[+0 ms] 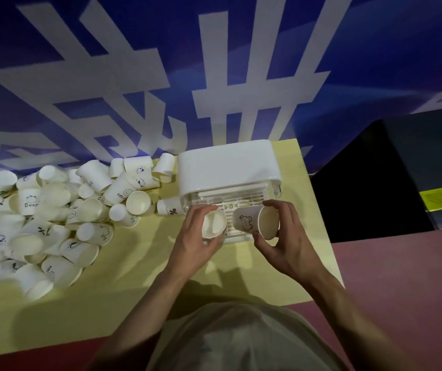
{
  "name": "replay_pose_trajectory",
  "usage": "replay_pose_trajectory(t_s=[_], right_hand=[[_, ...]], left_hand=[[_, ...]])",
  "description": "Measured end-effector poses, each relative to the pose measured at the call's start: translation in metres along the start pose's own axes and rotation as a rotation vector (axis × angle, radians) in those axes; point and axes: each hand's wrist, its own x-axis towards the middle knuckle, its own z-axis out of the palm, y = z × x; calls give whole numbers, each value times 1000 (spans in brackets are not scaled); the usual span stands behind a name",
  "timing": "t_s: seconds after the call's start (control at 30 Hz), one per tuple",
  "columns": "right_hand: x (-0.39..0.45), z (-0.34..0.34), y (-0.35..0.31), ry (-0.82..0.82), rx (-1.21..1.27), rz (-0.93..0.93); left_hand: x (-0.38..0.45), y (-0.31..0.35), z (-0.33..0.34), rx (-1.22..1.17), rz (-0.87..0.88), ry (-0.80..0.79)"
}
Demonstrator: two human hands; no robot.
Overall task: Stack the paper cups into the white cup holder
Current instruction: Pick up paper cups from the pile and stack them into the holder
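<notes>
The white cup holder (228, 167) stands at the back right of the yellow table, its slatted tray facing me. My left hand (193, 239) grips a paper cup (213, 223) with its open mouth turned toward me, just in front of the tray's left side. My right hand (287, 236) holds a second paper cup with a bear drawing (252, 220) on its side, its mouth pointing right, over the tray's right side. The two cups are apart, a small gap between them.
A big heap of loose paper cups (40, 218) covers the left half of the yellow table (123, 298). One cup (170, 207) lies beside the holder's left wall. A dark cabinet (402, 178) stands to the right. A blue printed wall rises behind.
</notes>
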Motion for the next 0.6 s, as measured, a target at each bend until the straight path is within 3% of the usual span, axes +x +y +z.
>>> replay_pose_trajectory(t_s=[0.37, 0.6], right_hand=[[14, 7, 11, -126, 50, -40], [28, 37, 5, -256, -92, -119]], left_hand=[[5, -28, 30, 28, -151, -22], [6, -26, 24, -33, -184, -68]])
